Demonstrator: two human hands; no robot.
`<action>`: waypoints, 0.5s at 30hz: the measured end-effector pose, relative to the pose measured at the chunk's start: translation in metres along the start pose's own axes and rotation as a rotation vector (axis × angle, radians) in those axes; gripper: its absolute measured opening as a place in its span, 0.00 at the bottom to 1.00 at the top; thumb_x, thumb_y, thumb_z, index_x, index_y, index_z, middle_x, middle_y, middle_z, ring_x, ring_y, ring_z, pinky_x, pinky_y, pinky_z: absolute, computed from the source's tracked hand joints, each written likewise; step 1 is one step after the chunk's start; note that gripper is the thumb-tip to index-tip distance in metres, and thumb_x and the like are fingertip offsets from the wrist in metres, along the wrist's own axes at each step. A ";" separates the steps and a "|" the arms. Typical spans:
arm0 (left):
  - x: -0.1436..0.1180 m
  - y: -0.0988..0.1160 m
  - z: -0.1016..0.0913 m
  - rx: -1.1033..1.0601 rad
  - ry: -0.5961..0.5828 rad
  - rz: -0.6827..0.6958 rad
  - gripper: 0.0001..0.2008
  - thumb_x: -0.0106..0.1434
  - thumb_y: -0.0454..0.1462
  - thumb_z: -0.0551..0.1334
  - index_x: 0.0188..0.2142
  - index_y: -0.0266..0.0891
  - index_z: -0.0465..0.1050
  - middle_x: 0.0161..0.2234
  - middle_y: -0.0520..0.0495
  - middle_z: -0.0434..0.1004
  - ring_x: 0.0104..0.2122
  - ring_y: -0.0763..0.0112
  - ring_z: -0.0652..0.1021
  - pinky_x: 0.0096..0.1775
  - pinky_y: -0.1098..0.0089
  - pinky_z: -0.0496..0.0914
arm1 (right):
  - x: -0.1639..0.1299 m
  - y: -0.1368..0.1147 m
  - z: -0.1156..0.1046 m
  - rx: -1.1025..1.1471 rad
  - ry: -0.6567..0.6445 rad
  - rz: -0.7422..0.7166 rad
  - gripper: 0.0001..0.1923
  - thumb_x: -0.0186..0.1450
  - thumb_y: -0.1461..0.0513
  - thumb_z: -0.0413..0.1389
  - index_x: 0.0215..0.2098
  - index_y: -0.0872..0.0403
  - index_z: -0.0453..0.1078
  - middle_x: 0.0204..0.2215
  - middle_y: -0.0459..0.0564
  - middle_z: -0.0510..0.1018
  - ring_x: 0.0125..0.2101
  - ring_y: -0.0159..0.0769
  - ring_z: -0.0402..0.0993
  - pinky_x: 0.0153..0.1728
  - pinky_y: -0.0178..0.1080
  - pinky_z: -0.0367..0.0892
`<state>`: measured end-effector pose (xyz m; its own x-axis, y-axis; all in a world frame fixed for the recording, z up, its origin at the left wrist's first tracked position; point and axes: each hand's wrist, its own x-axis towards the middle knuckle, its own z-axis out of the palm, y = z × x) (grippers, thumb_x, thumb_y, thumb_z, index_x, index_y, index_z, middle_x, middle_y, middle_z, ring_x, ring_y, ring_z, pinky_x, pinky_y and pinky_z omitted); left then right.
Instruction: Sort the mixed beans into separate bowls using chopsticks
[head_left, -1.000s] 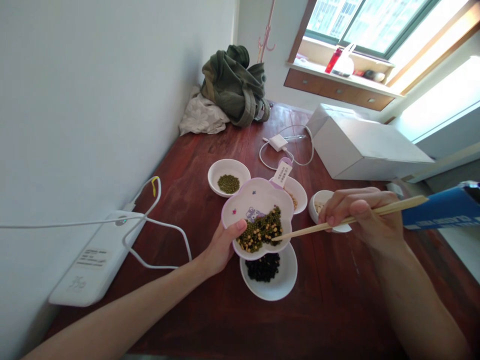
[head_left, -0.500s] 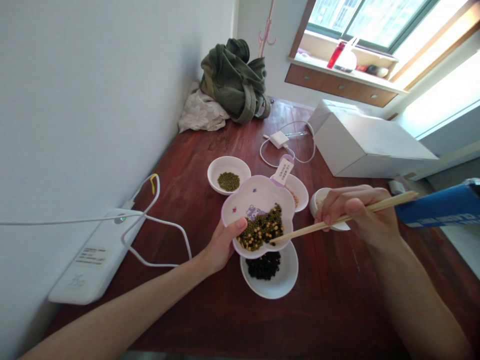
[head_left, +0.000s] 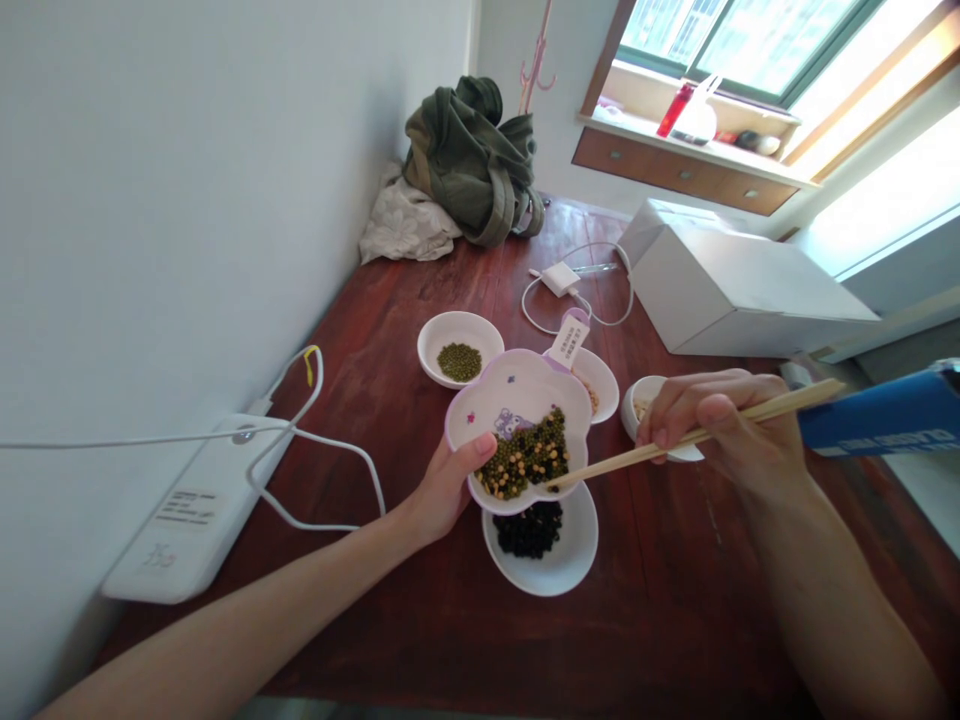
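My left hand grips the left edge of a flower-shaped bowl with a lilac rim, thumb over the rim. Mixed green, yellow and dark beans lie in it, and it is tilted above a white bowl of black beans. Closed round a pair of wooden chopsticks, my right hand keeps their tips at the bowl's lower right, by the beans. Behind stand a white bowl of green beans and a partly covered bowl with yellowish beans. Another white bowl is half hidden by my right hand.
A white power bank with a cable rests by the left wall. Farther back are a green bag, a white adapter with its cable and a white box. A blue box is at the right.
The whole view has shifted slightly. Both hands stay in nearly the same place, with the chopstick tips still at the beans in the lilac-rimmed bowl.
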<state>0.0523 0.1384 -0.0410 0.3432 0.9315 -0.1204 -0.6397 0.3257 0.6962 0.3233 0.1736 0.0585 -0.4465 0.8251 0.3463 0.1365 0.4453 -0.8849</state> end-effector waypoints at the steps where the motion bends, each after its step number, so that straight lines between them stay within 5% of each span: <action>1: 0.000 0.000 0.000 -0.003 -0.001 -0.003 0.40 0.59 0.52 0.73 0.65 0.37 0.71 0.57 0.36 0.80 0.61 0.39 0.75 0.62 0.47 0.70 | 0.000 0.000 0.000 0.004 -0.005 0.000 0.24 0.74 0.50 0.57 0.26 0.55 0.80 0.22 0.53 0.80 0.23 0.39 0.78 0.22 0.40 0.70; 15: 0.000 -0.001 0.000 -0.011 0.012 -0.009 0.41 0.57 0.52 0.74 0.65 0.37 0.71 0.55 0.35 0.81 0.58 0.39 0.77 0.61 0.47 0.71 | 0.000 0.001 0.000 0.008 -0.015 0.010 0.23 0.74 0.51 0.56 0.27 0.54 0.81 0.22 0.53 0.80 0.23 0.40 0.78 0.21 0.40 0.70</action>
<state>0.0525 0.1378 -0.0419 0.3405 0.9304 -0.1355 -0.6442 0.3359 0.6872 0.3237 0.1738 0.0576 -0.4583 0.8243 0.3325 0.1339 0.4339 -0.8910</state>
